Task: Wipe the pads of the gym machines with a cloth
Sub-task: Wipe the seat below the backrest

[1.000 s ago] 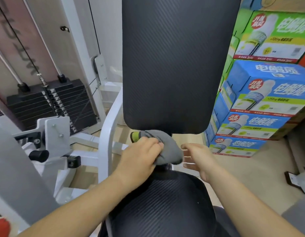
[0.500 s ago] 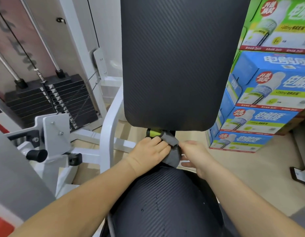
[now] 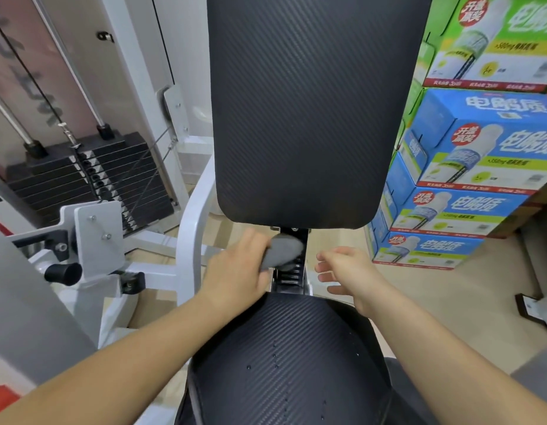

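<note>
L hand (image 3: 235, 265) grips my grey cloth (image 3: 283, 251) betw back pad (image 3: 303, 108) & seat pad (image 3: 290, 357), at the post | R hand (image 3: 347, 269) open, fingers loose, holds nothing, just beside cloth

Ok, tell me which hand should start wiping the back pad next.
Left, probably. The left hand grips the grey cloth just below the back pad; the right hand is open and holds nothing.
</note>
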A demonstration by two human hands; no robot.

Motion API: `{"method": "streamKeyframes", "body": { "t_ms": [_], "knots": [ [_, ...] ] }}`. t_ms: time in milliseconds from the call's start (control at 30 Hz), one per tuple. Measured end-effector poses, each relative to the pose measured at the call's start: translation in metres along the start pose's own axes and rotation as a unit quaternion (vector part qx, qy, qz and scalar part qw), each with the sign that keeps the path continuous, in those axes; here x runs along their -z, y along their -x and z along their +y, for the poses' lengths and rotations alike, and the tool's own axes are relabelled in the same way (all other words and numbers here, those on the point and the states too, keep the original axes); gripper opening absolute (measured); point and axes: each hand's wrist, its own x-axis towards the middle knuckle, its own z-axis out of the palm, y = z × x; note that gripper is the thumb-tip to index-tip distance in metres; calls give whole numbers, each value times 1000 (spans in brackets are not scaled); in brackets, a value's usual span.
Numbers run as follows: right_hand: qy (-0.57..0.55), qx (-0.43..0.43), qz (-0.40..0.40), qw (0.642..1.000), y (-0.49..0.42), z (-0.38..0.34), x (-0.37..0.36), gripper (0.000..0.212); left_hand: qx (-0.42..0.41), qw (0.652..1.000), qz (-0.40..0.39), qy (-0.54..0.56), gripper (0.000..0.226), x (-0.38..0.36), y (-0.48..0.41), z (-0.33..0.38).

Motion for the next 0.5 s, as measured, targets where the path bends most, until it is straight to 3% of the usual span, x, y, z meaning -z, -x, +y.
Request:
{"method": "streamKeyframes", "body": {
  "t_ms": [100, 167, 367, 500],
  "knots": [
    [-29, -6, 0, 1000, -5, 4, 0, 22, -206, 974, 12, -89, 31, -30, -16, 12],
    [-34, -18, 8, 999, -7, 7, 3, 22, -275, 945, 6, -176, 40, -45, -24, 8],
    [-25, -44, 4, 999, -5, 9, 6, 21, -320, 919, 7, -228, 55, -39, -21, -13],
    [0, -26, -14, 1000, 0, 1, 0, 15, -266, 944, -29, -190, 41, -26, -19, -25]
  ]
}}
